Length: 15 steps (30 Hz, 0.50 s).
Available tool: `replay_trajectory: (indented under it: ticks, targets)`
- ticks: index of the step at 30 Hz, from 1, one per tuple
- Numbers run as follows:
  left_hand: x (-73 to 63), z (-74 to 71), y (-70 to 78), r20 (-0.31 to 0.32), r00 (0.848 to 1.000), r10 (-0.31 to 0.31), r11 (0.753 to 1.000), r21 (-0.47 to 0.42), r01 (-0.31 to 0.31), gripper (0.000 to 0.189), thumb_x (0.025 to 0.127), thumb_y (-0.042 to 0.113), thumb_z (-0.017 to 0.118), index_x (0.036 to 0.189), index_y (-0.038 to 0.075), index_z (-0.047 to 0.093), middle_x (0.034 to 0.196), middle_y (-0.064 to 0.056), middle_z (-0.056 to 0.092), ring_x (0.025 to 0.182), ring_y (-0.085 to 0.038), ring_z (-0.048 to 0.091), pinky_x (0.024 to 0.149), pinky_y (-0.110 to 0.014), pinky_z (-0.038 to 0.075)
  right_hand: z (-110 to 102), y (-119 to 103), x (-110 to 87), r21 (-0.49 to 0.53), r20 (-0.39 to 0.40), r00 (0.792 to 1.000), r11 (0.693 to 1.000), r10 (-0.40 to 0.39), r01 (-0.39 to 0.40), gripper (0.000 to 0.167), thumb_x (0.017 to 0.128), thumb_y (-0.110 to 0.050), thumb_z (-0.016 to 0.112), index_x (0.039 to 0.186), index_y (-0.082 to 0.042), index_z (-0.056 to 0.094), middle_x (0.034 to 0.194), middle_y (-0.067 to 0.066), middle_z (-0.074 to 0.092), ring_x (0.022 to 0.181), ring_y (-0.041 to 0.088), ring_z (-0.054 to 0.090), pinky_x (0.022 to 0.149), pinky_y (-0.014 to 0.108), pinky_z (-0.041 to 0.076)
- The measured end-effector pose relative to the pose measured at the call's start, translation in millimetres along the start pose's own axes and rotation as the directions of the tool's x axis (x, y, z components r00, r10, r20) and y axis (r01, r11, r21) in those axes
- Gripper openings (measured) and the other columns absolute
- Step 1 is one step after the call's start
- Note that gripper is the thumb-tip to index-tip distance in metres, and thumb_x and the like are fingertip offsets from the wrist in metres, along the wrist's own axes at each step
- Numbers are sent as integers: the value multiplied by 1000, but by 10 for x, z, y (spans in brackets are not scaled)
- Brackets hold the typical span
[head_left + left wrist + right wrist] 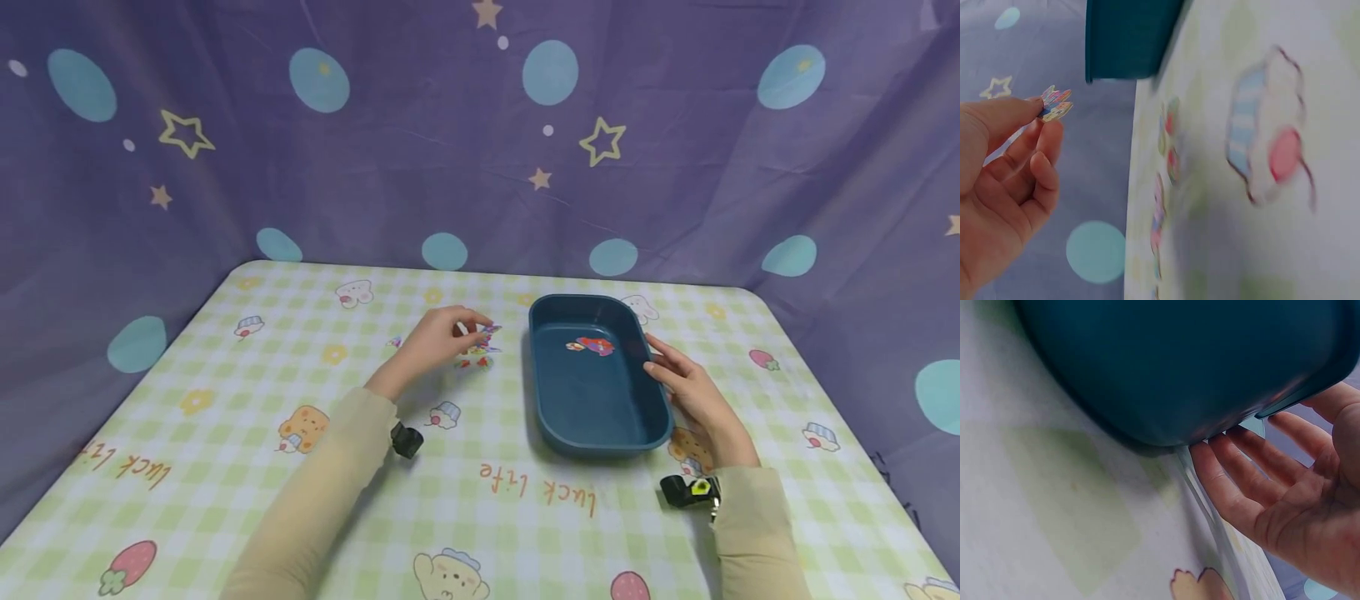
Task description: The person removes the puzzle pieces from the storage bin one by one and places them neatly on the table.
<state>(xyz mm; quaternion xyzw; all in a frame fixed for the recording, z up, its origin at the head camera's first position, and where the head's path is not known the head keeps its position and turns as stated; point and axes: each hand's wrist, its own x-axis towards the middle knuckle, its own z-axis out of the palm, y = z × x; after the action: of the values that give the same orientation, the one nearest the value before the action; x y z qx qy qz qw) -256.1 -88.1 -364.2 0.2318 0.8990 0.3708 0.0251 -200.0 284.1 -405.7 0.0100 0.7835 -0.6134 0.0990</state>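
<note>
The left hand (438,337) pinches a small, brightly coloured piece (1055,105) between thumb and index finger, holding it up off the counter (225,475) to the left of a deep blue box (600,408); its other fingers are bent and hold nothing else. Below that hand, more small colourful pieces (474,363) lie on the counter, and another one (394,342) shows on the far side of the wrist, partly hidden. The right hand (697,396) grips the box lightly at its right side, thumb at the rim and fingertips against the outer wall. Inside the box, toward the back, a red and purple piece (597,346) lies flat, with a smaller pale and orange one (575,346) just beside it on the left. Both arms wear cream sleeves (757,525), with a small black device at each wrist. A green and white checked cloth printed with cupcakes, strawberries and upside-down lettering covers the counter, and a purple curtain (420,167) with stars and blue spots hangs behind
</note>
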Motion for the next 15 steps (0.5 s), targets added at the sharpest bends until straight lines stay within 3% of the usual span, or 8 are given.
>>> replay_trajectory:
  ticks: [7, 15]
  targets:
    - [-94, -52, -216, 3, 1000, -19, 1000, 19, 19, 24, 87, 16, 58, 110, 14, 66, 84, -1, 60, 62, -11, 56, 57, -26, 47, 1, 31, 5, 1, -4, 1000, 1000, 7, -7, 60, 91, -36, 53, 144, -27, 26, 139, 15, 36, 106, 2, 46, 82, 21, 43]
    - [-201, -115, -414, 29, 997, -72, 997, 44, 71, 23, 87, 14, 59, 109, 13, 66, 85, -3, 61, 58, -17, 58, 53, -28, 45, -2, 21, 9, 7, 3, 1000, 1000, -2, 2, 61, 91, -36, 53, 144, -26, 25, 139, 14, 36, 107, 4, 45, 81, 22, 44]
